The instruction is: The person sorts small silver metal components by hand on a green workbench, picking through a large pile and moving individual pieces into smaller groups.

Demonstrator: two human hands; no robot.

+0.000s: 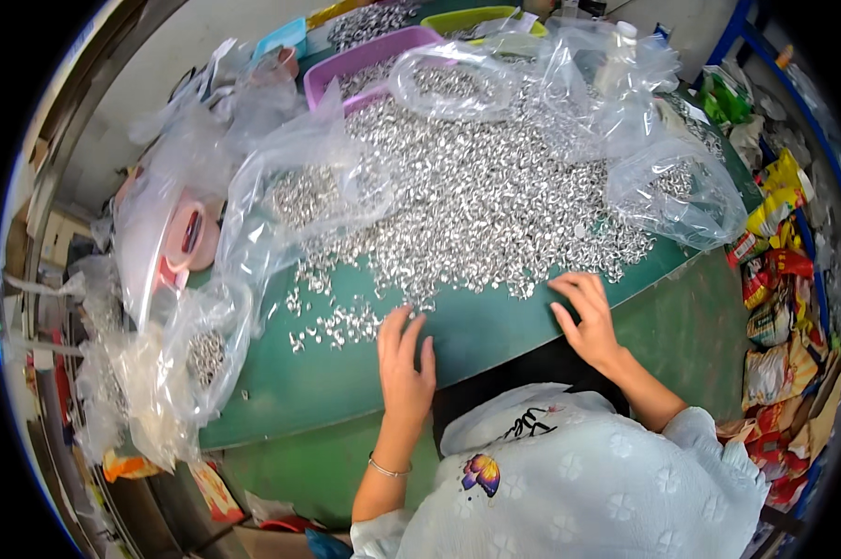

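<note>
Loosely, both of the person's hands rest or hover at the near side of the heap of small silvery metal pieces [486, 196], which covers the middle of the green bench [495, 326]. The left hand [405, 368] is near the heap's front left corner, back uppermost, its forearm rising almost straight toward the heap. Its fingers lean forward together with a slight bend, and the thumb stands apart on the inner side. A thin bracelet [390, 468] circles that wrist. The right hand [586, 321] is at the heap's front right edge, its forearm slanting inward; the curved fingers are fanned, the thumb well off them. Both grips are relaxed and fairly wide; whether either set of fingertips touches a piece cannot be told. A loose scatter of pieces [346, 323] lies off the heap's front left, just beside the left hand. Behind the heap stands a purple bin [411, 38] holding similar pieces, and a clear plastic bag [686, 216] sags against the heap's right side.
</note>
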